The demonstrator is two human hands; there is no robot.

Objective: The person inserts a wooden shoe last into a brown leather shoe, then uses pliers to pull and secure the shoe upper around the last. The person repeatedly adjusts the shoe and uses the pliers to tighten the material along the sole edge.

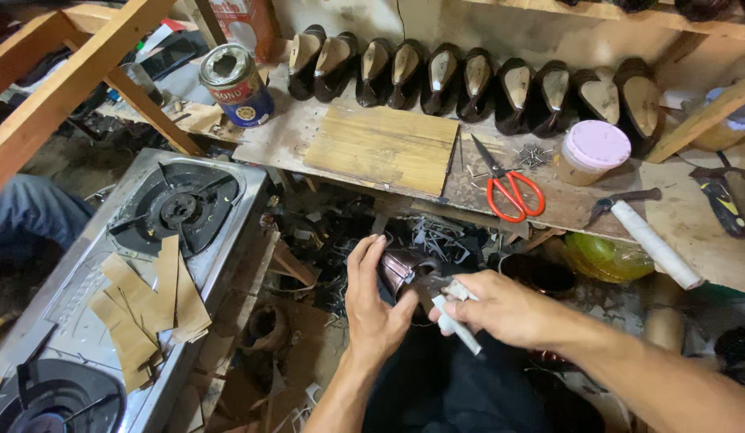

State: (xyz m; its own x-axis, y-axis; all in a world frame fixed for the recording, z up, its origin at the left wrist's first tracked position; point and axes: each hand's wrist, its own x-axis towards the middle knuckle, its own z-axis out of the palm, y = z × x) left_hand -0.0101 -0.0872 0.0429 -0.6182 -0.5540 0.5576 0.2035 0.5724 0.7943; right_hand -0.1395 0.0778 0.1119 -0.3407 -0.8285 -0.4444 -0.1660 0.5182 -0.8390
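Note:
My left hand point(372, 301) cups a dark brown shoe upper point(400, 269) on its form, held over my lap. My right hand point(501, 309) grips a pair of pliers with white-wrapped handles point(455, 322), whose jaws touch the shoe's edge. A row of several dark shoes on lasts point(469, 80) stands soles-up along the back of the wooden workbench point(677, 216).
Red-handled scissors point(513, 192), a flat wooden board point(384, 148), a pink-lidded jar point(593, 152), loose nails point(533, 154) and a glue can point(236, 84) lie on the bench. A gas stove point(148, 240) with cardboard pieces point(152, 301) stands at the left. Scraps litter the floor.

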